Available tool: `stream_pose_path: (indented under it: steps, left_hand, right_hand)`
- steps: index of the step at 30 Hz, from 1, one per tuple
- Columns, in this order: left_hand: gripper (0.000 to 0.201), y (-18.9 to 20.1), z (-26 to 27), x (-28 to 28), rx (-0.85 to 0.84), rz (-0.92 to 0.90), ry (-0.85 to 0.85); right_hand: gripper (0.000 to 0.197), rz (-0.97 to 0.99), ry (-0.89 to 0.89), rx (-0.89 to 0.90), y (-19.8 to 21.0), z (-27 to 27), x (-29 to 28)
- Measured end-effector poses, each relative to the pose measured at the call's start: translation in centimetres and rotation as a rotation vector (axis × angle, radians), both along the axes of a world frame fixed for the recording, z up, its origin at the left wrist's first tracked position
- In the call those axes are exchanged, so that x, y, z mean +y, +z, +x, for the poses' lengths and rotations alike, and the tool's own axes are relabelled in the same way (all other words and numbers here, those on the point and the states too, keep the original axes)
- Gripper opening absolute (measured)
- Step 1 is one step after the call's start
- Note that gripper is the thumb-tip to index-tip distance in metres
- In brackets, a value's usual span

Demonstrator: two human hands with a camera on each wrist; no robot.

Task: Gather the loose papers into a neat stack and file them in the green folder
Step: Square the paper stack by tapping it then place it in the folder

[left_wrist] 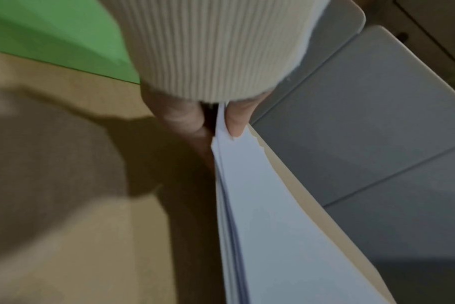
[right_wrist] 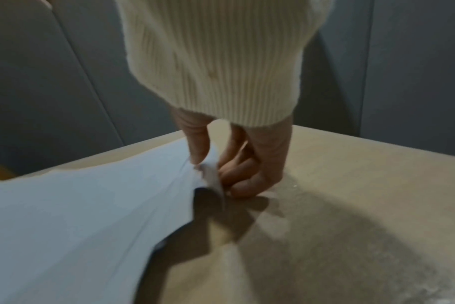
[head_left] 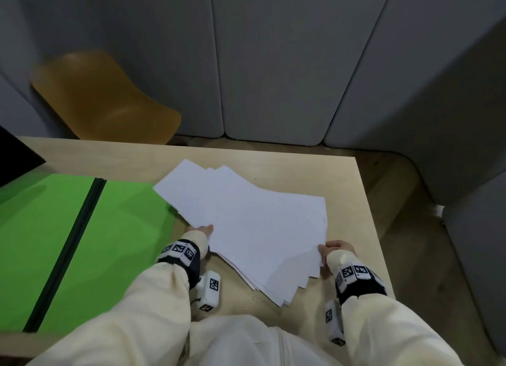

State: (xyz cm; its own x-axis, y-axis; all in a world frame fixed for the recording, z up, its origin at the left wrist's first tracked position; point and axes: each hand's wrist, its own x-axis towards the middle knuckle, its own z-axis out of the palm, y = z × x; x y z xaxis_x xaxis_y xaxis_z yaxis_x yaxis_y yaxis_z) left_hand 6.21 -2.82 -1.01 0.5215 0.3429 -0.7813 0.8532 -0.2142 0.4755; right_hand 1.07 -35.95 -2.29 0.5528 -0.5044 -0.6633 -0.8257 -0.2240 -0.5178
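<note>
A fanned pile of white papers (head_left: 246, 217) lies across the wooden table, its edges uneven. My left hand (head_left: 201, 230) pinches the pile's near-left edge, thumb on top and fingers underneath, as the left wrist view shows on the papers (left_wrist: 260, 216) held by my left hand (left_wrist: 216, 125). My right hand (head_left: 335, 248) pinches the near-right corner; in the right wrist view my right hand (right_wrist: 213, 164) lifts the papers (right_wrist: 78, 216) off the table. The green folder (head_left: 82, 228) lies open flat to the left, with a dark spine down its middle.
The table's right edge (head_left: 375, 228) runs close beside my right hand. A yellow chair (head_left: 104, 100) stands behind the table at the left. Grey padded panels (head_left: 273, 64) wall the back. A dark object (head_left: 16, 154) sits at the far left edge.
</note>
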Motion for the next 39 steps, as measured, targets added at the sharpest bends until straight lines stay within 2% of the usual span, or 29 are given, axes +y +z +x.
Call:
stream_pose_path:
  steps: [2, 7, 9, 11, 12, 16, 17, 19, 20, 21, 22, 24, 26, 27, 28, 30, 31, 34, 35, 37, 39]
  left_hand:
    - [0.052, -1.4, -0.2, -0.6, 0.001, -0.055, -0.003]
    - [0.056, -2.8, -0.3, -1.4, 0.012, -0.062, 0.099]
    - [0.057, -3.0, -0.1, -0.9, 0.004, -0.088, 0.151]
    - [0.057, -1.8, -0.1, -0.7, 0.01, -0.087, 0.146]
    - [0.055, -1.1, -0.3, -0.8, 0.001, -0.081, 0.096]
    - [0.054, -0.6, -0.8, -0.6, -0.023, 0.024, 0.006]
    - [0.053, -0.2, -1.1, -0.8, -0.017, 0.075, -0.042]
    - [0.053, 0.1, -1.0, -1.5, -0.017, 0.125, -0.104]
    - [0.054, 0.4, -0.8, -1.7, 0.014, 0.147, -0.161]
    - [0.056, 0.3, -0.7, -1.8, 0.058, 0.199, -0.246]
    - [0.058, 0.4, -0.5, -2.0, 0.064, 0.279, -0.282]
    - [0.056, 0.5, -0.3, -2.1, -0.017, 0.355, -0.324]
    - [0.05, 0.5, -0.8, -2.5, -0.028, 0.238, -0.115]
    - [0.048, 0.6, -1.3, -2.5, -0.013, 0.074, 0.046]
    - [0.046, 0.9, -1.7, -2.8, -0.048, -0.115, 0.125]
    - [0.03, 0.3, -2.0, -2.7, -0.008, -0.499, 0.389]
    - [0.02, -0.1, -2.4, -2.3, 0.031, -0.585, 0.405]
    - [0.007, -0.7, -3.6, -0.6, 0.129, -0.496, 0.07]
    - [0.006, -1.2, -3.7, 0.1, 0.127, -0.445, 0.04]
    - [0.01, -2.1, -2.9, 1.6, 0.015, -0.4, 0.177]
    - [0.014, -2.6, -1.9, 3.1, -0.16, -0.36, 0.442]
  right_hand:
    - [0.042, -0.007, -0.027, 0.01, -0.1, 0.1, 0.5]
    - [0.044, -0.082, -0.084, -0.076, 0.4, 0.1, 1.8]
    - [0.035, -0.079, -0.146, -0.165, 0.9, 0.3, 1.5]
    - [0.011, -0.082, -0.177, -0.216, 1.3, 0.1, 0.5]
    - [0.004, -0.098, -0.17, -0.19, 1.3, -0.1, -0.1]
    - [0.014, -0.113, -0.054, 0.005, 0.0, -0.3, -1.1]
    - [0.013, -0.094, 0.038, 0.102, -0.1, -0.3, -0.9]
    - [0.023, -0.071, 0.094, 0.303, 0.3, -0.2, -0.5]
    - [0.026, 0.064, 0.039, 0.365, 0.7, -0.2, -0.3]
    - [0.021, 0.17, 0.113, 0.377, 1.2, -0.2, -0.1]
    - [0.019, 0.179, 0.167, 0.361, 1.5, -0.1, -0.3]
    - [0.03, 0.155, 0.111, 0.411, 1.5, -0.1, -0.6]
    - [0.03, 0.18, 0.099, 0.358, 1.6, 0.0, -0.1]
    - [0.029, 0.221, 0.097, 0.322, 1.1, 0.1, 0.0]
    - [0.027, 0.254, 0.035, 0.275, 0.7, 0.5, 0.1]
    - [0.032, 0.165, -0.1, 0.199, 0.3, 1.0, -0.1]
    - [0.041, 0.096, -0.139, 0.143, -0.1, 1.2, -0.5]
    - [0.073, 0.016, -0.18, 0.079, 0.4, 1.2, -1.7]
    - [0.082, 0.021, -0.185, 0.074, 0.7, 1.0, -2.0]
    - [0.089, 0.025, -0.149, 0.067, 0.9, 0.6, -2.0]
    - [0.083, 0.006, -0.099, 0.063, 0.8, 0.1, -1.5]
